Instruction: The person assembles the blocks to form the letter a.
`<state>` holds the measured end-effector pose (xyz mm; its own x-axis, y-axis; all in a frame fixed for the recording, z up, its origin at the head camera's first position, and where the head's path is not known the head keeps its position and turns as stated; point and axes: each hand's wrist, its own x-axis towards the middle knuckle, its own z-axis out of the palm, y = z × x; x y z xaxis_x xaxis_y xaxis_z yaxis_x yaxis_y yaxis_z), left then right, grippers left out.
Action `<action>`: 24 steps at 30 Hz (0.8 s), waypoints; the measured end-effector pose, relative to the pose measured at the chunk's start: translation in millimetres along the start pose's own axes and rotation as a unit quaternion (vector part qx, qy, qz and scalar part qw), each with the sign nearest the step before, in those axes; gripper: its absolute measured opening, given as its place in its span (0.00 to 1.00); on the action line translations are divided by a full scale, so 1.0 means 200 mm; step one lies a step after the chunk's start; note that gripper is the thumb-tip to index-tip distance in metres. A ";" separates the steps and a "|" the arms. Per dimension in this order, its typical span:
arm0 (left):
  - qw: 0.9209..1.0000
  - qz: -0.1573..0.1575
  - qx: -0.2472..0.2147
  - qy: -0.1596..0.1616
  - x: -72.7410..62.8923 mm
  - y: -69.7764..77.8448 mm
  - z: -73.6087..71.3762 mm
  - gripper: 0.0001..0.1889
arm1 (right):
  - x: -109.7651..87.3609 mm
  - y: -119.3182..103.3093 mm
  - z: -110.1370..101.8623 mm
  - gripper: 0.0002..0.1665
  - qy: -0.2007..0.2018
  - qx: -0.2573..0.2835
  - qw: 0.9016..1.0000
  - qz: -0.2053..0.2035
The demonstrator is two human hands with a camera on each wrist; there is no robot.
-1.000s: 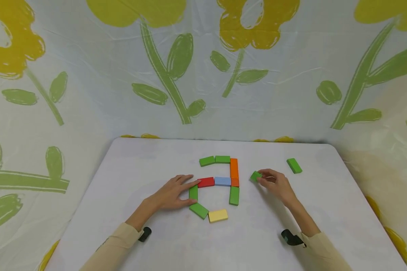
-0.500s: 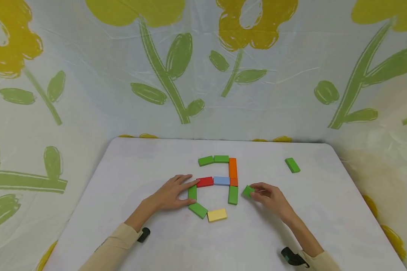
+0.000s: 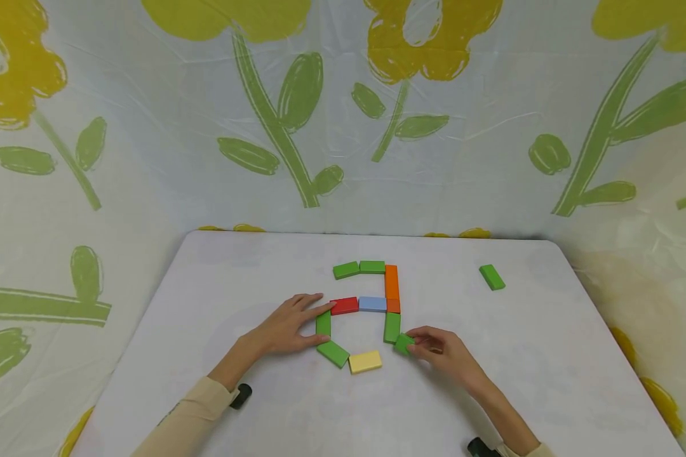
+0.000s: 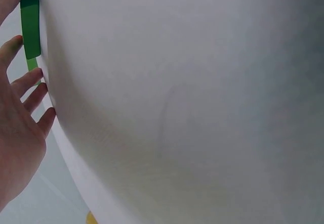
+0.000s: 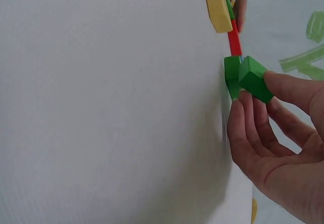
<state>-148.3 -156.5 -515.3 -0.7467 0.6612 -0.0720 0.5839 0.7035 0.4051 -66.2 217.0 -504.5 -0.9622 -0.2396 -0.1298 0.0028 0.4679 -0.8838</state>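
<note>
My right hand [image 3: 443, 355] pinches a green block [image 3: 403, 344] between thumb and fingers, at the near end of another green block [image 3: 392, 328]. The right wrist view shows the held block [image 5: 255, 79] tilted in the fingertips. My left hand [image 3: 286, 325] lies spread on the table. Its index fingertip touches the corner of a red block [image 3: 344, 306], and its thumb is by the joint of a green block [image 3: 323, 324] and an angled green block [image 3: 333, 353]. A blue block [image 3: 373, 304] joins the red one to an orange column [image 3: 392, 285].
Two green blocks [image 3: 346, 270] run leftward from the column's top. A yellow block [image 3: 365, 362] lies at the near side of the outline. One separate green block [image 3: 492, 277] lies at the right of the white table [image 3: 251, 419]. A flowered cloth [image 3: 463, 184] stands behind.
My right hand has brought its green block toward me and to the left, down to the near end of the outline's right side. My left hand has stayed in place.
</note>
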 end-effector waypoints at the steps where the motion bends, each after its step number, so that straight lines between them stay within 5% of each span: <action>1: 1.000 0.001 0.001 0.001 0.00 0.00 0.00 0.39 | 0.00 0.00 0.00 0.19 -0.001 -0.001 1.000 0.000; 13: 1.000 -0.003 0.003 -0.004 0.00 -0.01 0.01 0.40 | -0.02 -0.02 0.08 0.14 -0.013 -0.020 0.999 -0.027; 24: 1.000 -0.004 -0.008 -0.001 0.00 -0.01 0.01 0.39 | -0.01 -0.03 0.13 0.11 0.023 -0.063 0.998 -0.008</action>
<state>-148.3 -156.8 -517.4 -0.7510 0.6557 -0.0780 0.5718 0.7049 0.4197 -57.1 192.5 -509.6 -0.9735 -0.2090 -0.0928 -0.0437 0.5684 -0.8216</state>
